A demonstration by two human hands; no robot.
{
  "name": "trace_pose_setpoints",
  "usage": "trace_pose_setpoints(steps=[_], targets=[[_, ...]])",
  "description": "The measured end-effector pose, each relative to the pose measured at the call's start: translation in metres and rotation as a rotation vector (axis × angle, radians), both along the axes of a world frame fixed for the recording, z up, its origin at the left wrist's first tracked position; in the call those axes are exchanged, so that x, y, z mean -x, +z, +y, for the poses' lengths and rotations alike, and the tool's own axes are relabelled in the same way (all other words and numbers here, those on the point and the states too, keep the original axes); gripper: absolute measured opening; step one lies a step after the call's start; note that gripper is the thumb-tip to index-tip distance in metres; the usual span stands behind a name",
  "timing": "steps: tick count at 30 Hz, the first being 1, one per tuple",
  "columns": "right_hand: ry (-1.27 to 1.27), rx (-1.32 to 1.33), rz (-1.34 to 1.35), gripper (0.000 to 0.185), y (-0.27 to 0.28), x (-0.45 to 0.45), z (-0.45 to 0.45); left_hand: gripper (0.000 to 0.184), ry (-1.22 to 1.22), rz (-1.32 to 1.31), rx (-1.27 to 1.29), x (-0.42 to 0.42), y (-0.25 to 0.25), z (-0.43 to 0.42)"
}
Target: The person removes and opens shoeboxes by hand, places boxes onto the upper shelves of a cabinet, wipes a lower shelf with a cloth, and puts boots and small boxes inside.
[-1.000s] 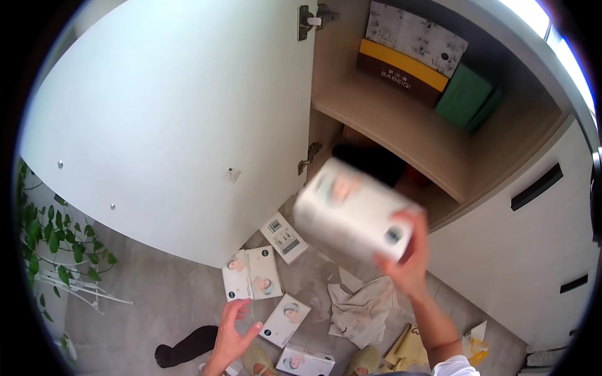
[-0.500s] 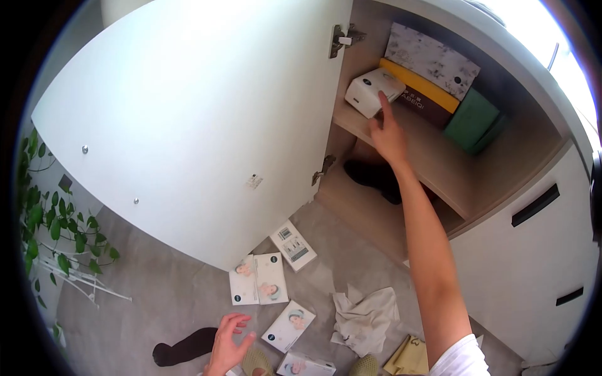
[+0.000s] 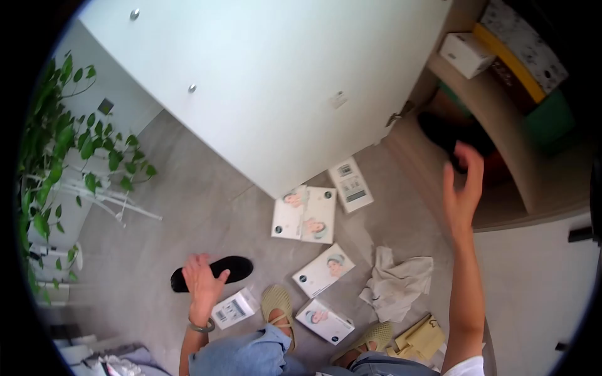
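My right hand (image 3: 463,188) is in front of the cabinet's lower compartment, thumb and fingers apart, with nothing in it. Just beyond its fingertips a black shoe (image 3: 436,128) lies in that compartment, partly in shadow. My left hand (image 3: 202,279) is stretched out over a black, flat, shoe-shaped thing (image 3: 237,268) on the floor; whether it touches it I cannot tell. On the shelf above stands a small white box (image 3: 466,55), apart from both hands. Beside my left hand lies a white packet with a barcode label (image 3: 234,309).
The white cabinet door (image 3: 269,75) stands open. Several white boxes (image 3: 324,269) with printed faces lie on the floor before my feet. A crumpled pale cloth (image 3: 398,285) and yellow paper bags (image 3: 421,338) are at the right. A leafy plant (image 3: 63,144) stands left.
My right hand has left the white box on the shelf and come down to the lower compartment. My left hand has moved over the black thing on the floor. The view has swung downward and left.
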State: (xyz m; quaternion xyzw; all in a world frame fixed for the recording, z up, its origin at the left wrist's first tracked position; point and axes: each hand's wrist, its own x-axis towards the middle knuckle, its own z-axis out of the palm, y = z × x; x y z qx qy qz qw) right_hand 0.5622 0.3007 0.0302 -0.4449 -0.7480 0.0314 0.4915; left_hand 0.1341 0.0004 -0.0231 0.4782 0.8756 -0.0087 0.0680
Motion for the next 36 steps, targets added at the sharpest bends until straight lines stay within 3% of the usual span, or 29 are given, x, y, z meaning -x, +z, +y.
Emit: trace_pose_setpoints(steps=[3, 4, 5, 7, 8, 9, 11, 14, 18, 20, 22, 24, 25, 27, 28, 29, 32, 34, 36], targets=[[0.107, 0.116, -0.06, 0.031, -0.058, -0.01, -0.044, 0.068, 0.145, 0.165, 0.103, 0.022, 0.005, -0.04], [0.139, 0.292, -0.053, 0.031, -0.071, -0.012, -0.054, 0.073, 0.186, 0.188, 0.131, 0.027, 0.006, -0.05], [0.165, 0.462, -0.053, 0.031, -0.081, -0.013, -0.062, 0.073, 0.2, 0.205, 0.15, 0.032, -0.002, -0.064], [0.19, 0.502, -0.061, 0.032, -0.096, -0.013, -0.069, 0.089, 0.301, 0.26, 0.179, 0.043, -0.025, -0.088], [0.199, 0.531, -0.084, 0.032, -0.1, -0.013, -0.07, 0.066, 0.32, 0.227, 0.183, 0.045, -0.035, -0.098], [0.2, 0.533, -0.084, 0.032, -0.1, -0.011, -0.07, 0.066, 0.32, 0.227, 0.185, 0.052, -0.049, -0.111], [0.195, 0.589, -0.142, 0.032, -0.095, -0.004, -0.071, 0.033, -0.006, 0.249, 0.049, 0.072, -0.072, -0.13], [0.278, 0.594, -0.099, 0.03, -0.101, 0.01, -0.071, 0.017, -0.066, 0.358, -0.082, 0.056, -0.017, -0.083], [0.45, 0.69, -0.071, 0.027, -0.104, 0.034, -0.085, 0.017, -0.36, 0.174, -0.211, 0.001, 0.083, -0.002], [0.667, 0.973, -0.063, 0.033, -0.094, 0.048, -0.099, 0.02, -0.502, 0.063, -0.162, -0.025, 0.12, 0.023], [0.869, 1.436, 0.004, 0.056, -0.097, 0.064, -0.117, 0.022, -0.635, -0.032, -0.105, -0.046, 0.133, 0.041], [0.922, 1.623, 0.207, 0.073, -0.096, 0.073, -0.144, 0.024, -0.876, -0.085, -0.146, -0.064, 0.135, 0.056], [0.904, 1.613, 0.21, 0.073, -0.098, 0.077, -0.154, 0.024, -0.893, -0.088, -0.158, -0.073, 0.133, 0.064], [0.945, 1.84, 1.085, 0.083, -0.116, 0.08, -0.169, 0.022, -1.083, -0.182, -0.231, -0.09, 0.122, 0.08], [0.902, 1.823, 1.294, 0.07, -0.123, 0.081, -0.176, 0.019, -1.182, -0.196, -0.232, -0.097, 0.114, 0.087], [0.894, 1.813, 1.291, 0.07, -0.128, 0.072, -0.177, 0.019, -1.19, -0.198, -0.241, -0.104, 0.105, 0.092], [0.692, 1.747, 1.728, 0.047, -0.116, 0.046, -0.177, 0.016, -1.353, -0.251, -0.343, -0.134, 0.084, 0.102], [0.685, 1.667, 1.828, 0.048, -0.118, 0.033, -0.172, 0.019, -1.233, -0.421, -0.563, -0.154, 0.08, 0.102], [0.745, 1.545, 1.961, 0.051, -0.126, 0.017, -0.156, 0.025, -1.136, -0.517, -0.582, -0.156, 0.082, 0.1]])
